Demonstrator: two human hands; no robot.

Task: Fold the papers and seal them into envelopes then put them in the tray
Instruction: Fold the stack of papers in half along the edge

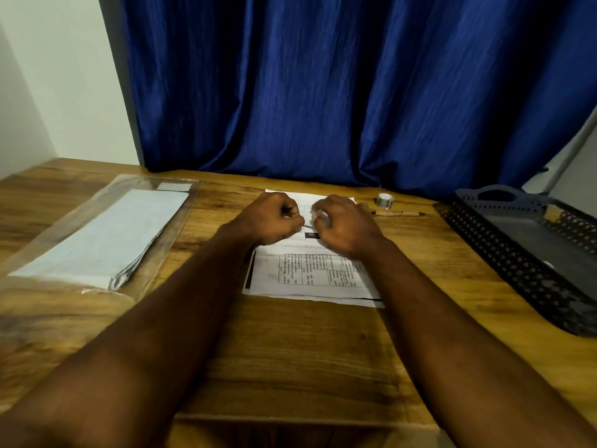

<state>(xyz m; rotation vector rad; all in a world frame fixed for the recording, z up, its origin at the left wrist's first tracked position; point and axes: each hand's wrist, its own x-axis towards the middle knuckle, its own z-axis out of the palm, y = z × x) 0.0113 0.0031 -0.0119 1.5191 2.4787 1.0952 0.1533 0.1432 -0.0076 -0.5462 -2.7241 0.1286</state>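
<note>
- The printed papers [310, 276] lie flat in the middle of the wooden table [290, 350]. There is a table of text on the near part of the top sheet, and the edge of another sheet shows under it along the near and right sides.
- The left hand [269, 219] is over the far half of the papers with its fingers curled in. Its thumb and forefinger pinch what looks like a thin raised edge of paper.
- The right hand [344, 224] is just beside the left, knuckles up and fingers curled down toward the same spot. It is blurred, so I cannot tell whether it grips the sheet or only touches it.
- Both bare forearms reach in from the near edge of the table and meet over the papers.
- A stack of white envelopes [109, 237] lies to the left, inside a clear plastic sleeve [64, 208] set at an angle, well apart from the papers.
- A dark perforated tray [504, 253] with a handle cut-out stands at the right edge of the table.
- Between the papers and the tray, near the back, are a small tape roll [384, 200] and a pencil [400, 214] lying just in front of it.
- A blue curtain [323, 92] hangs behind the table, with a pale wall [48, 76] at the left.
</note>
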